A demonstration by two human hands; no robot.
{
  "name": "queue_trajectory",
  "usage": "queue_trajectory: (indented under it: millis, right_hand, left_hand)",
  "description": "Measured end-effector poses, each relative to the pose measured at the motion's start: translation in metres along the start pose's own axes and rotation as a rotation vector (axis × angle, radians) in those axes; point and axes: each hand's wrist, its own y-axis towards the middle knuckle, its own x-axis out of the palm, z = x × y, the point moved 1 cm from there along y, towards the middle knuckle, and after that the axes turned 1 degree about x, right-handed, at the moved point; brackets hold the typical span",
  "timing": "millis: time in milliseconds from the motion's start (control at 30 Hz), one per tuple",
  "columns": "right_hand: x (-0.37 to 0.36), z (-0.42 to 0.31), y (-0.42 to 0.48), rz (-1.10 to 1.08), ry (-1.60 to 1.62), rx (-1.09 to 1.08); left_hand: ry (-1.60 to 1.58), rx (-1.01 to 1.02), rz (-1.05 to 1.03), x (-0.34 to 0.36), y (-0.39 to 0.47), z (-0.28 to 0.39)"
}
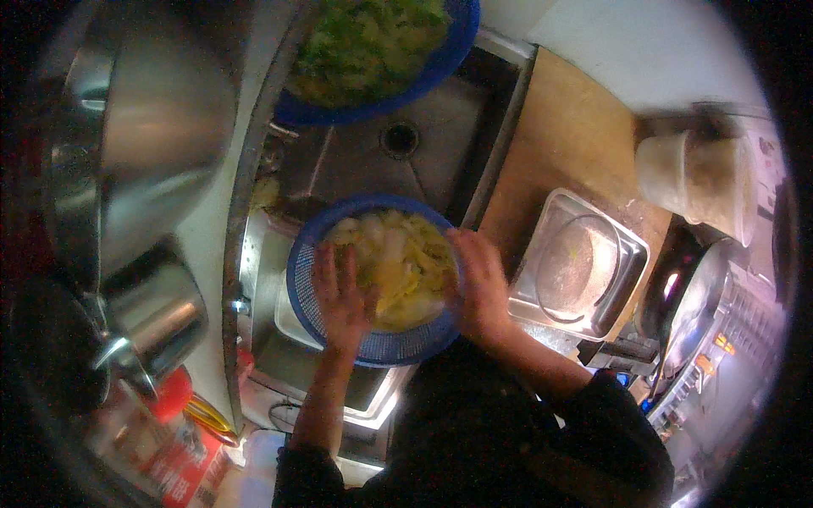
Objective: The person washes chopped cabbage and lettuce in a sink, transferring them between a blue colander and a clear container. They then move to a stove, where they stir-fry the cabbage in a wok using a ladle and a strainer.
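Observation:
A blue plastic colander (394,352) holds cut pale green and yellow leafy vegetables (406,279) and sits over the near part of a metal sink. My left hand (342,292) lies with spread fingers over the colander's left side, against the vegetables; its fingers are blurred. At the right rim is my right hand (479,286), its fingers bent over the edge; whether it grips the rim is unclear. Beyond the colander, a second blue colander (381,114) with chopped green leaves (375,51) stands at the far end of the sink.
The sink basin (438,133) shows its round drain (399,140). To the right, a rectangular metal tray (578,267) rests on a wooden board (565,127), near a whitish plastic tub (695,181) and a pan (692,298). Metal pots (159,317) stand on the left.

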Motion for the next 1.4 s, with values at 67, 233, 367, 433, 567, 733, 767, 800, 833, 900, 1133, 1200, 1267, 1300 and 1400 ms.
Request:
queue_trajectory:
  millis: [67,233,367,433,567,733,767,800,833,900,1133,1200,1267,1300,1400]
  right_hand:
    - [0.029,-0.013,0.024,0.023,-0.076,-0.424]
    - [0.104,-0.013,0.041,-0.045,-0.254,-0.208]
    - [0.12,-0.006,0.036,-0.044,-0.254,-0.177]
    - [0.126,-0.004,0.036,0.005,-0.214,-0.166]
    - [0.135,0.005,0.032,0.052,-0.228,-0.18]
    - [0.142,0.006,0.034,0.002,-0.24,-0.167]
    - [0.145,0.007,0.033,0.003,-0.227,-0.168]
    - [0.152,0.011,0.03,-0.012,-0.198,-0.162]
    - [0.156,0.021,0.024,-0.036,-0.19,-0.156]
    - [0.194,0.027,0.028,-0.109,-0.082,-0.214]
    - [0.146,0.002,0.026,0.093,-0.161,-0.197]
    - [0.152,0.014,0.026,0.104,-0.136,-0.153]
    - [0.134,-0.009,0.024,0.043,-0.068,-0.013]
    - [0.115,-0.017,0.029,-0.044,0.001,0.066]
    - [0.056,-0.03,0.027,-0.118,-0.028,0.117]
  left_hand:
    - [-0.036,0.036,0.034,0.011,0.01,-0.002]
    - [0.118,-0.013,0.009,0.044,-0.002,-0.017]
    - [0.06,0.005,-0.025,0.053,0.002,-0.023]
    - [0.042,0.02,0.013,0.056,0.003,-0.025]
    - [-0.017,0.06,0.073,0.065,0.003,-0.033]
    - [-0.029,0.038,0.053,0.066,0.0,-0.033]
    - [-0.033,0.049,0.039,0.066,0.0,-0.034]
    - [-0.036,0.071,0.082,0.063,0.002,-0.035]
    - [-0.047,0.077,0.119,0.067,0.003,-0.031]
    - [0.027,0.07,0.199,0.054,-0.008,-0.057]
    - [-0.044,0.167,0.242,0.068,-0.003,-0.028]
    - [-0.027,0.104,0.146,0.051,0.0,0.0]
    - [-0.039,0.157,0.255,0.049,-0.012,-0.011]
    - [-0.03,0.173,0.31,0.048,-0.018,-0.024]
    - [-0.038,-0.085,0.369,-0.003,-0.062,-0.019]
